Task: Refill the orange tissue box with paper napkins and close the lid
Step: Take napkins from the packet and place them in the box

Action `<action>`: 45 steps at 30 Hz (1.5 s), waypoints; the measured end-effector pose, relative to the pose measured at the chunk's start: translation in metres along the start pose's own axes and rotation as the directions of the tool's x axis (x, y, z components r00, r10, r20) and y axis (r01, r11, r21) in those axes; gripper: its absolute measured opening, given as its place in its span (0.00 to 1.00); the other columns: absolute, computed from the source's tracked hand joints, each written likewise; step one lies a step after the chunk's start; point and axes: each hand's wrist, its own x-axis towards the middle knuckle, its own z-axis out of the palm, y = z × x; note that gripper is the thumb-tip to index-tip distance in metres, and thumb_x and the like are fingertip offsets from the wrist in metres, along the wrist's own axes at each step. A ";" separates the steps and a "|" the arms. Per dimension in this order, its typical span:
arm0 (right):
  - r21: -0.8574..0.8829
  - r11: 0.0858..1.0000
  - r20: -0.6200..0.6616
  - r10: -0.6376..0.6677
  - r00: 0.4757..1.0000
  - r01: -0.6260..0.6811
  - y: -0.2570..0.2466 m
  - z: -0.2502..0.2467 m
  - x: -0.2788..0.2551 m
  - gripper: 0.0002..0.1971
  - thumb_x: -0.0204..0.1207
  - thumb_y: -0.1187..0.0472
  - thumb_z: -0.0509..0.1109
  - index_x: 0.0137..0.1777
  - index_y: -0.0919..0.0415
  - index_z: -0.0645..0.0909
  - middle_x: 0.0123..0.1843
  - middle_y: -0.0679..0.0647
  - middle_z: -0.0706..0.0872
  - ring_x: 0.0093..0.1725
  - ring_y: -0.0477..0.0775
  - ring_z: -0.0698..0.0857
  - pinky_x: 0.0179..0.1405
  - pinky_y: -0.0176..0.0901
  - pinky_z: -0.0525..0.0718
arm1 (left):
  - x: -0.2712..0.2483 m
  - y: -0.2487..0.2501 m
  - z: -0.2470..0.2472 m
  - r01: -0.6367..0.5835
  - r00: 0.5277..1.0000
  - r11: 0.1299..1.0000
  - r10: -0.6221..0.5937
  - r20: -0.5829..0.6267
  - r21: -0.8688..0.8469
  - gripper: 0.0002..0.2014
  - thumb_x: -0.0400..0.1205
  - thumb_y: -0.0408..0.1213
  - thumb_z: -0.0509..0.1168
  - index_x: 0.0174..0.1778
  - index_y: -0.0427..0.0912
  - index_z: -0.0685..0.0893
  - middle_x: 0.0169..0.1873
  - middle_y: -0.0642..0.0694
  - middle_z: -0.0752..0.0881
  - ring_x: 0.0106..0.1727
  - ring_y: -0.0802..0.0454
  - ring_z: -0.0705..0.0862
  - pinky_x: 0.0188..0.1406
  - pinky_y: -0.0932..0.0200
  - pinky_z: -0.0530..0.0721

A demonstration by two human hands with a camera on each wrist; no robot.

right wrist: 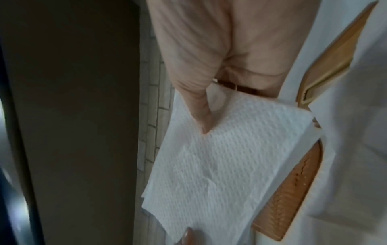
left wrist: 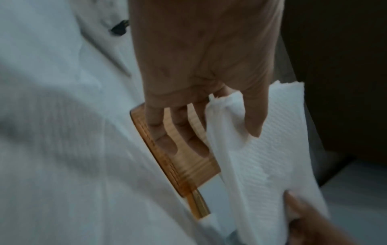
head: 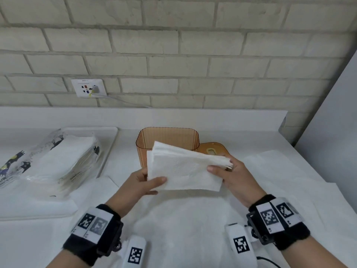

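Both hands on one stack of white napkins (head: pixel 183 169), held just above the counter (head: pixel 251 136) in front of the orange tissue box (head: pixel 167 141). Left hand (head: pixel 139 185) pinches the stack's 8 o'clock corner, thumb on top, fingers under. Right hand (head: pixel 231 176) pinches the 3 o'clock edge the same way. Box sits open at 12 o'clock from the stack, w/ its lid (head: pixel 213 149) lying flat just beside it at 3 o'clock. Opened napkin pack (head: pixel 56 161) on a white tray (head: pixel 110 144) over at 9 o'clock.
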 end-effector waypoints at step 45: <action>-0.118 0.989 0.175 -0.064 0.983 0.086 -0.020 0.014 -0.009 0.37 0.57 0.50 0.80 0.69 0.47 0.71 0.62 0.47 0.85 0.62 0.48 0.84 0.64 0.51 0.82 | 0.002 0.044 0.052 -0.180 0.974 0.970 0.198 -0.107 0.161 0.08 0.80 0.38 0.69 0.54 0.46 0.86 0.48 0.49 0.91 0.47 0.53 0.90 0.47 0.55 0.90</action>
